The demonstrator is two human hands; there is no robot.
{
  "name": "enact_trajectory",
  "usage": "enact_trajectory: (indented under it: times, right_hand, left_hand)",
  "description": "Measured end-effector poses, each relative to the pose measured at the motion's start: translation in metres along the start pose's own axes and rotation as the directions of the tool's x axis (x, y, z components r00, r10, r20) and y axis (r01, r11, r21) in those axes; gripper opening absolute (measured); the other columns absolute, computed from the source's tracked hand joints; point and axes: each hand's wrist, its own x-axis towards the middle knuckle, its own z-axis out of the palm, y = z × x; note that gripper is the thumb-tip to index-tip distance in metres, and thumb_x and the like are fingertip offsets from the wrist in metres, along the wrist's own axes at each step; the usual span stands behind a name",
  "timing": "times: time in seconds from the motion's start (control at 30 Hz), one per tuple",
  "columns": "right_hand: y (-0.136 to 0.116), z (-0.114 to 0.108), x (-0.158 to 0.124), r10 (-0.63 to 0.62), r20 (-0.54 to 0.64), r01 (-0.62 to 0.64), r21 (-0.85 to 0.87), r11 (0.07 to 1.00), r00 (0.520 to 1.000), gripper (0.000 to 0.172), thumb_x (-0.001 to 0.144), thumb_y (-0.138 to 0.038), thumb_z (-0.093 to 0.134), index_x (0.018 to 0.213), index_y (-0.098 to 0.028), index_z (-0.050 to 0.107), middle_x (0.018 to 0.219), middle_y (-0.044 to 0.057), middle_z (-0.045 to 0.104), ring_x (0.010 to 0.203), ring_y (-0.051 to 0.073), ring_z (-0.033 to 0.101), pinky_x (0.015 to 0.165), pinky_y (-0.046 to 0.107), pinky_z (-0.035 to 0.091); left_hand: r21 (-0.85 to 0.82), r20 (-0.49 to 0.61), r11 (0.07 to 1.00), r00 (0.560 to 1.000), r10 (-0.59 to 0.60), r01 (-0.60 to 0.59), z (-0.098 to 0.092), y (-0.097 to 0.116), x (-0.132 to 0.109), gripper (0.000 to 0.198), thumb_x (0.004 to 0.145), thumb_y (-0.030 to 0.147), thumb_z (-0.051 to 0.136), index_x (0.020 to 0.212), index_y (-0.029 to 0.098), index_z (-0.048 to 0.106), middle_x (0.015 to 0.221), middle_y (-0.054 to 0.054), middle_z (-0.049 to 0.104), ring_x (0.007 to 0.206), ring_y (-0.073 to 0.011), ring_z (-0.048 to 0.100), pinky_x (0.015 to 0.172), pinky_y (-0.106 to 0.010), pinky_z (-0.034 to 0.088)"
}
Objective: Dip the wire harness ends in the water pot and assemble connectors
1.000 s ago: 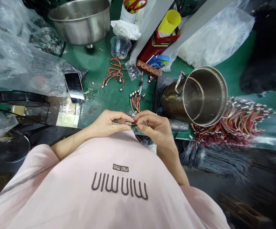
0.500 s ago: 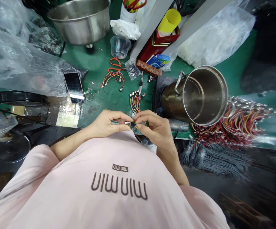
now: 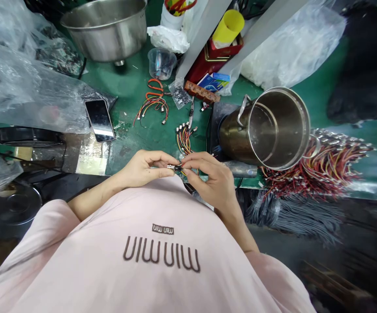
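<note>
Between my hands is a small metal cable connector [image 3: 172, 167] with a black rear part and thin coloured wires. My left hand [image 3: 145, 167] pinches its metal end between thumb and fingers. From the other side, my right hand [image 3: 209, 174] closes thumb and fingertips on the wires [image 3: 182, 169] at the connector's rear; part of them is hidden by the fingers. Just beyond my hands, a bunch of similar wired connectors [image 3: 184, 137] lies on the green table [image 3: 136, 145]. Farther off are a few loose wired connectors [image 3: 152, 104] beside orange-handled scissors [image 3: 155, 89].
A tall steel pot [image 3: 266, 130] stands on the right, near a big pile of red and yellow wires [image 3: 318, 169]. Grey cables [image 3: 302, 217] hang below the edge. A phone [image 3: 99, 121], plastic bags [image 3: 28, 91] and a steel basin [image 3: 106, 32] occupy the left.
My hands and the connector have shifted very slightly left in the view. The right fingers have moved a little on the wires; both hands keep their grip.
</note>
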Motion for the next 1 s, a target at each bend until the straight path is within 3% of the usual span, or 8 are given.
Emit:
enact_trajectory:
  times: [0.27, 0.7, 1.0]
  right_hand:
    - [-0.0069, -0.003, -0.0006, -0.051, -0.009, 0.05, -0.058, 0.997, 0.999, 0.014, 0.086, -0.012, 0.059, 0.087, -0.023, 0.068, 0.097, 0.005, 0.072, 0.095, 0.02, 0.066, 0.086, 0.039, 0.053]
    - [-0.0031, -0.0012, -0.0003, -0.189, -0.019, 0.182, -0.185, 0.966, 0.982, 0.016, 0.085, -0.01, 0.059, 0.088, -0.024, 0.066, 0.097, 0.004, 0.07, 0.09, 0.019, 0.064, 0.097, 0.045, 0.048]
    - [-0.0043, 0.0002, -0.001, -0.161, 0.001, 0.158, -0.198, 0.967, 0.987, 0.018, 0.086, -0.011, 0.058, 0.092, -0.023, 0.068, 0.098, 0.005, 0.068, 0.094, 0.022, 0.059, 0.085, 0.042, 0.048]
  left_hand:
    - [-0.096, 0.036, 0.995, 0.999, -0.014, 0.017, 0.0001, -0.0055, -0.0015, 0.034, 0.072, 0.033, 0.078, 0.1, 0.015, 0.074, 0.085, -0.006, 0.075, 0.072, -0.0131, 0.067, 0.071, -0.024, 0.055]
    - [-0.116, 0.026, 0.992, 0.999, -0.04, 0.043, 0.0002, -0.0041, -0.0005, 0.033, 0.07, 0.032, 0.08, 0.098, 0.014, 0.074, 0.081, -0.005, 0.075, 0.074, -0.0146, 0.07, 0.073, -0.025, 0.057]
    - [-0.042, 0.023, 0.998, 0.999, -0.04, 0.041, -0.0009, -0.0043, 0.0001, 0.036, 0.071, 0.037, 0.079, 0.098, 0.014, 0.075, 0.081, -0.006, 0.075, 0.073, -0.015, 0.069, 0.073, -0.026, 0.057]
